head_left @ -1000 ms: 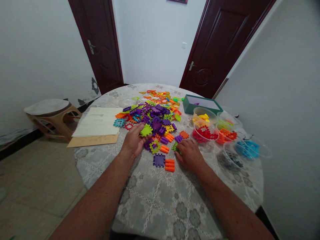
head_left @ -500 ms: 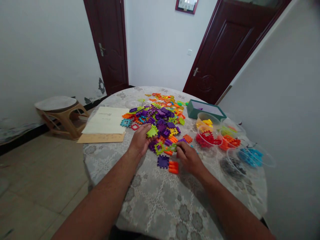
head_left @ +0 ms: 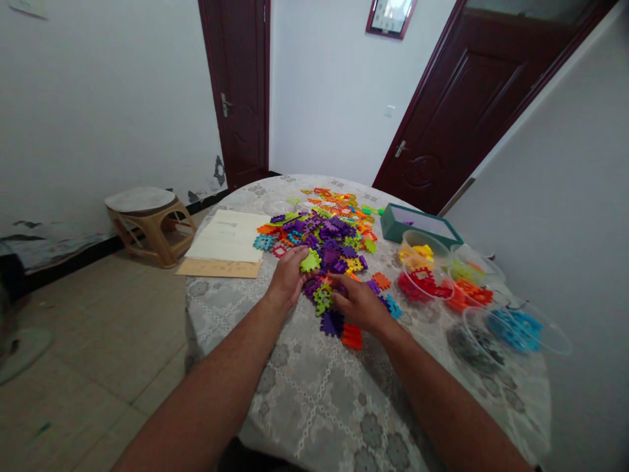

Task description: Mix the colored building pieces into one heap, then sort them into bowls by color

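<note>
My left hand (head_left: 287, 278) pinches a lime-green square toy building piece (head_left: 310, 261) with notched edges, between thumb and fingers at the near side of the pile. My right hand (head_left: 362, 303) is just right of it, its index finger and thumb apart over the pieces. By its thumb lie yellow-green frame pieces (head_left: 323, 299); its other fingers are partly hidden. Just below sit a dark purple notched square (head_left: 332, 323) and an orange ribbed piece (head_left: 352, 336). Beyond both hands spreads a heap of mostly purple pieces (head_left: 331, 229).
Clear tubs at right hold yellow (head_left: 417, 254), red (head_left: 425, 283), orange (head_left: 469, 294), blue (head_left: 515, 329) and dark pieces (head_left: 476, 347). A green box (head_left: 420, 226) stands behind them. Paper (head_left: 228, 236) lies left on the patterned tablecloth (head_left: 304, 387). A stool (head_left: 150, 226) stands on the floor.
My right hand has moved left toward my left hand, and the green piece at its fingertips now lies among the yellow-green pieces. My left hand keeps its green square. The view has shifted left.
</note>
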A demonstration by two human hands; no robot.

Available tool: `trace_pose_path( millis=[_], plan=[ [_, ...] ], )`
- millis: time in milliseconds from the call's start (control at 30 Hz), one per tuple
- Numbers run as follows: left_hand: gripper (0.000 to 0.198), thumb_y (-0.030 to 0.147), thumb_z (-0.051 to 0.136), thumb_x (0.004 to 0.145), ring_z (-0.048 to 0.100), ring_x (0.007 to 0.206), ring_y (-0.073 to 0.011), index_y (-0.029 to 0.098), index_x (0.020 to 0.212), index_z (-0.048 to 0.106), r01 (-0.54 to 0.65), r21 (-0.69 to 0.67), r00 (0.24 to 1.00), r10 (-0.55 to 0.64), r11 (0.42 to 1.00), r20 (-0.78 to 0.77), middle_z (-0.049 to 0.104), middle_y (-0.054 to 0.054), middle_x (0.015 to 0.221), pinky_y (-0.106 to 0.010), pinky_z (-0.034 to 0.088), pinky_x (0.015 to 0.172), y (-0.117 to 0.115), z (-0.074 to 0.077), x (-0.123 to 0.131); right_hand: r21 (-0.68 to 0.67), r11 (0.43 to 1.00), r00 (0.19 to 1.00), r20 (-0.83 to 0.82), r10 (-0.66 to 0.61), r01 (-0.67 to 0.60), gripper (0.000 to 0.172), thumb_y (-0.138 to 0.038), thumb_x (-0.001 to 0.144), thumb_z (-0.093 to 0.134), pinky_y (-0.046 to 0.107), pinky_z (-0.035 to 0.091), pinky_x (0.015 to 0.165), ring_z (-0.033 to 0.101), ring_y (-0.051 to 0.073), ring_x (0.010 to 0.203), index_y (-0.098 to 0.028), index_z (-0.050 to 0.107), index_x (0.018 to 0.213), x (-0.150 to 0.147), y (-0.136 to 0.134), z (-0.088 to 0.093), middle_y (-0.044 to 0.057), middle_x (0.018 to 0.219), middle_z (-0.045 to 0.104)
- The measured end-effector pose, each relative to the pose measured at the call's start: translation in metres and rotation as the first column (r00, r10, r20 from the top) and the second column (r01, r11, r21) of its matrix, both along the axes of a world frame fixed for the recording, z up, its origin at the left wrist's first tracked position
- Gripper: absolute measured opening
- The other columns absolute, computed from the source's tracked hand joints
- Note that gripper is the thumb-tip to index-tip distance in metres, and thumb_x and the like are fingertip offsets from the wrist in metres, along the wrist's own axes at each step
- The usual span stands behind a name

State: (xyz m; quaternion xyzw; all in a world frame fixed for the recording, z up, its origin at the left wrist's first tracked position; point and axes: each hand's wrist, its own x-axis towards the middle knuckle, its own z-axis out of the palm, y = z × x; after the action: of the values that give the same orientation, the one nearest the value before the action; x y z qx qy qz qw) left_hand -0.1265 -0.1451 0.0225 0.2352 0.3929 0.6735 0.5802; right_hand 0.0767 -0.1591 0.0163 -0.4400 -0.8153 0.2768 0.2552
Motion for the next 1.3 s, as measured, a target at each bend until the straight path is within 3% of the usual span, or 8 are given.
trace_pose_path(
  millis=[200, 367, 467, 567, 633, 967, 1200, 1300],
  plan=[
    [0.03, 0.033, 0.077, 0.08, 0.065, 0.083, -0.0164, 0.018, 0.104, 0.068, 0.013, 0.003, 1.0, -0.013, 1.0, -0.001, 0.068, -0.004, 0.094, -0.028, 0.062, 0.065, -0.001, 0.002, 0.0, -0.077, 0.997, 0.995, -0.097, -0.016, 0.009, 0.048, -0.022, 0.09, 0.06, 0.027, 0.046, 0.07, 0.062, 0.016, 0.077, -0.019, 0.066, 0.137, 0.002, -0.005, -0.003, 0.002, 0.096, 0.072],
    [0.032, 0.038, 0.079, 0.079, 0.066, 0.082, -0.0166, 0.019, 0.103, 0.069, 0.057, 0.017, 0.998, -0.057, 0.998, -0.011, 0.069, -0.004, 0.095, -0.028, 0.062, 0.065, -0.002, 0.002, 0.002, -0.185, 0.98, 0.948, -0.294, -0.12, 0.067, 0.025, -0.027, 0.081, 0.065, 0.028, 0.043, 0.066, 0.057, 0.016, 0.071, -0.02, 0.074, 0.104, 0.009, -0.002, 0.004, -0.001, 0.08, 0.065],
    [0.035, 0.041, 0.08, 0.079, 0.068, 0.086, -0.0184, 0.019, 0.104, 0.069, 0.117, 0.032, 0.993, -0.116, 0.993, -0.029, 0.07, -0.005, 0.099, -0.029, 0.063, 0.066, -0.005, 0.004, 0.004, -0.41, 0.909, 0.771, -0.556, -0.311, 0.071, 0.021, -0.03, 0.076, 0.068, 0.027, 0.041, 0.059, 0.052, 0.014, 0.062, -0.022, 0.068, 0.095, 0.011, 0.002, 0.006, -0.003, 0.074, 0.062],
    [0.036, 0.038, 0.08, 0.078, 0.069, 0.091, -0.0198, 0.02, 0.107, 0.069, 0.21, 0.052, 0.976, -0.206, 0.976, -0.068, 0.07, -0.007, 0.104, -0.031, 0.063, 0.07, -0.011, 0.007, 0.008, -0.55, 0.831, 0.546, -0.723, -0.423, -0.085, 0.024, -0.029, 0.069, 0.069, 0.025, 0.041, 0.055, 0.052, 0.012, 0.06, -0.023, 0.062, 0.092, 0.007, 0.0, 0.008, -0.002, 0.082, 0.065],
    [0.039, 0.033, 0.08, 0.077, 0.071, 0.094, -0.0206, 0.022, 0.113, 0.068, 0.285, 0.056, 0.955, -0.278, 0.957, -0.104, 0.071, -0.008, 0.109, -0.032, 0.063, 0.075, -0.014, 0.008, 0.012, -0.575, 0.802, 0.495, -0.75, -0.438, -0.162, 0.026, -0.027, 0.066, 0.069, 0.023, 0.04, 0.053, 0.052, 0.01, 0.058, -0.023, 0.059, 0.091, 0.002, -0.003, 0.009, -0.003, 0.084, 0.066],
    [0.059, 0.028, 0.083, 0.076, 0.072, 0.1, -0.0232, 0.022, 0.133, 0.067, 0.42, 0.066, 0.836, -0.358, 0.905, -0.416, 0.075, -0.01, 0.118, -0.033, 0.058, 0.084, -0.02, -0.002, 0.019, -0.51, 0.851, 0.663, -0.595, -0.455, 0.127, 0.038, -0.036, 0.077, 0.069, 0.025, 0.044, 0.053, 0.058, 0.014, 0.056, -0.022, 0.058, 0.111, -0.008, 0.001, -0.013, -0.006, 0.072, 0.06],
    [0.048, 0.025, 0.074, 0.081, 0.071, 0.101, -0.0239, 0.025, 0.129, 0.07, 0.384, 0.098, 0.677, -0.208, 0.918, -0.706, 0.076, -0.006, 0.112, -0.034, 0.056, 0.091, -0.015, -0.007, 0.017, -0.568, 0.813, 0.662, -0.563, -0.496, 0.127, 0.046, -0.037, 0.077, 0.073, 0.03, 0.055, 0.06, 0.067, 0.015, 0.065, -0.022, 0.059, 0.118, -0.013, -0.002, -0.01, 0.002, 0.1, 0.071],
    [0.05, 0.035, 0.071, 0.087, 0.072, 0.107, -0.0255, 0.026, 0.136, 0.066, 0.397, 0.091, 0.619, -0.193, 0.913, -0.762, 0.075, -0.007, 0.122, -0.037, 0.056, 0.095, -0.013, -0.006, 0.014, -0.498, 0.859, 0.681, -0.59, -0.433, 0.114, 0.048, -0.034, 0.079, 0.073, 0.029, 0.056, 0.065, 0.068, 0.017, 0.074, -0.022, 0.061, 0.124, -0.015, -0.001, -0.007, 0.002, 0.101, 0.073]
  ],
)
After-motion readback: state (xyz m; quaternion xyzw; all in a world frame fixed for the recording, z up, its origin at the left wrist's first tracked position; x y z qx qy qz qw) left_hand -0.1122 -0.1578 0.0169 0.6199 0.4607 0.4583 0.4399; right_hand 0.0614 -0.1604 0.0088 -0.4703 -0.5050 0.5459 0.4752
